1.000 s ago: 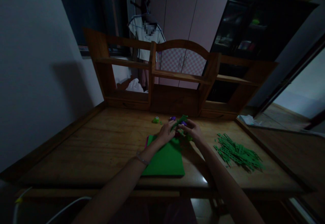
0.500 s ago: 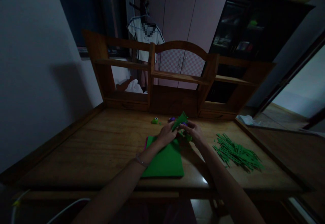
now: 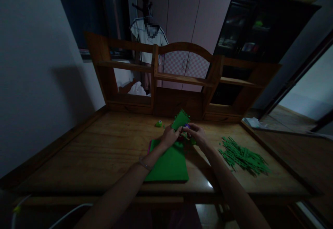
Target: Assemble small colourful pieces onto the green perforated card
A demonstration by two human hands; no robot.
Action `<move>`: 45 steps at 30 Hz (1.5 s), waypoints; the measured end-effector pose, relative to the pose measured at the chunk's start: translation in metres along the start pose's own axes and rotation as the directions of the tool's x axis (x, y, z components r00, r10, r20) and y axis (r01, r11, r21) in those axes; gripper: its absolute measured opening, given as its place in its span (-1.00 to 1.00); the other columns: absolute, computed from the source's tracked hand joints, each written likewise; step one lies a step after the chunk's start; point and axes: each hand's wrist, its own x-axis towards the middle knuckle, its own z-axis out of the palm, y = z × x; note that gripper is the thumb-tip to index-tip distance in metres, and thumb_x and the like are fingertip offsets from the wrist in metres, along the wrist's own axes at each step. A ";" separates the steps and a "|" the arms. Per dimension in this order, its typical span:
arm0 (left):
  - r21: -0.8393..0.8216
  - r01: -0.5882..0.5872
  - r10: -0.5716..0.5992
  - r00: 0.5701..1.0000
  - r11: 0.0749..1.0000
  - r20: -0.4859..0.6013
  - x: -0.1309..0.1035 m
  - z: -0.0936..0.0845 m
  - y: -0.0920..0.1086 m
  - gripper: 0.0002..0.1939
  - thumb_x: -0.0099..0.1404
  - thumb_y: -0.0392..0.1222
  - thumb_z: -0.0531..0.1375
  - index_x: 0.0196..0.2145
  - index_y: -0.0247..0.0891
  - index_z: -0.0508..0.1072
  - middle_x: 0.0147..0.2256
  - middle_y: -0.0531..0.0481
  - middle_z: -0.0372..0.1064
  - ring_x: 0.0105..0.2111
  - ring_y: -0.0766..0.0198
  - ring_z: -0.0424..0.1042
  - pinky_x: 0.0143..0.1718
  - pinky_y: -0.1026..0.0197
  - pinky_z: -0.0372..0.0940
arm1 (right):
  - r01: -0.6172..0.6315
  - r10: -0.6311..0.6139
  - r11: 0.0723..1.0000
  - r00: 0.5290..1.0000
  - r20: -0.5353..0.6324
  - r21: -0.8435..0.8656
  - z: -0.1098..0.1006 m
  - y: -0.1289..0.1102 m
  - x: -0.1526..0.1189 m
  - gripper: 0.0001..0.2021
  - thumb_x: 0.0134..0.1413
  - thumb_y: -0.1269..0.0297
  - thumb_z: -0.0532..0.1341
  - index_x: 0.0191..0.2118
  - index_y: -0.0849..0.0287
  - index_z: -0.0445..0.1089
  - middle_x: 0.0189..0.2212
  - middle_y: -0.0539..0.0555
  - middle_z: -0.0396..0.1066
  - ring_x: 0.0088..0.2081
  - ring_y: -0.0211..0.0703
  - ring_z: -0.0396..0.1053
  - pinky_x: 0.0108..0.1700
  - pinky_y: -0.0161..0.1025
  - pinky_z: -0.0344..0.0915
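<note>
My left hand [image 3: 170, 136] is closed on a green sheet piece [image 3: 181, 119] with small notches along its edges, raised above the desk. Close against it, my right hand [image 3: 197, 134] is closed around a small purple object [image 3: 186, 126] whose kind I cannot make out. A bit of lighter green [image 3: 193, 141] shows just under the right fingers. Beneath my left wrist lies a stack of green sheets [image 3: 169, 166], with a pink edge [image 3: 149, 147] at its left side.
Thin green strips [image 3: 244, 156] lie in a loose pile on the right of the wooden desk [image 3: 104, 146]. A small green thing with an eye [image 3: 159, 123] sits near the back. A wooden shelf unit [image 3: 179, 78] rises along the desk's far edge.
The green piece has turned and tilted left, so its notched edges and broad face show more. A purple item behind the left hand is now out of sight.
</note>
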 end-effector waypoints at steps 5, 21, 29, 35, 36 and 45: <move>-0.040 -0.003 0.002 1.000 0.999 -0.013 0.003 -0.001 -0.005 -0.65 0.21 0.02 0.11 -0.42 -0.34 0.50 -0.46 -0.09 0.46 -0.40 0.21 0.42 -0.40 0.29 0.21 | 0.007 -0.007 1.000 1.000 -0.001 0.019 0.001 0.005 0.003 -0.63 -0.16 -0.04 0.28 -0.30 0.15 0.43 -0.60 -0.06 0.32 -0.62 -0.35 0.15 -0.58 -0.36 0.06; -0.126 0.059 -0.062 0.998 0.990 -0.022 0.003 -0.002 -0.007 -0.60 0.17 0.08 0.12 -0.49 -0.35 0.47 -0.50 -0.05 0.45 -0.48 0.25 0.37 -0.44 0.31 0.18 | -0.023 0.037 0.989 0.995 -0.092 0.145 0.001 -0.003 0.000 -0.58 -0.10 -0.17 0.18 -0.42 0.16 0.37 -0.68 -0.06 0.27 -0.68 -0.32 0.15 -0.62 -0.34 0.12; -0.106 0.055 -0.057 0.998 0.993 -0.017 0.003 -0.002 -0.008 -0.60 0.19 0.08 0.11 -0.47 -0.36 0.47 -0.51 -0.05 0.44 -0.47 0.25 0.38 -0.45 0.30 0.19 | -0.011 0.021 0.994 0.996 -0.081 0.112 -0.001 -0.001 0.001 -0.54 -0.08 -0.20 0.16 -0.39 0.17 0.37 -0.64 -0.02 0.34 -0.65 -0.29 0.22 -0.60 -0.34 0.13; -0.112 0.060 -0.061 0.998 0.992 -0.007 0.003 -0.003 -0.007 -0.60 0.19 0.07 0.12 -0.46 -0.37 0.48 -0.53 -0.05 0.43 -0.45 0.23 0.38 -0.45 0.30 0.19 | -0.024 0.031 0.997 0.994 -0.107 0.067 0.000 -0.004 0.002 -0.47 -0.09 -0.29 0.08 -0.44 0.17 0.35 -0.66 0.03 0.35 -0.66 -0.26 0.23 -0.60 -0.31 0.13; -0.113 0.062 -0.063 0.998 0.992 -0.008 0.003 -0.003 -0.007 -0.60 0.18 0.07 0.12 -0.47 -0.37 0.48 -0.53 -0.05 0.44 -0.45 0.23 0.38 -0.44 0.30 0.19 | -0.020 0.027 0.997 0.994 -0.101 0.071 0.000 -0.004 0.002 -0.47 -0.08 -0.28 0.08 -0.44 0.17 0.35 -0.65 0.03 0.36 -0.66 -0.26 0.23 -0.60 -0.31 0.13; -0.150 0.068 -0.070 0.998 0.986 -0.007 0.002 -0.003 -0.005 -0.62 0.19 0.05 0.13 -0.40 -0.38 0.49 -0.48 -0.07 0.46 -0.40 0.22 0.40 -0.38 0.29 0.22 | -0.019 0.025 0.997 0.996 -0.090 0.071 0.002 -0.006 0.000 -0.48 -0.09 -0.29 0.09 -0.46 0.16 0.33 -0.66 0.01 0.34 -0.67 -0.28 0.21 -0.60 -0.31 0.12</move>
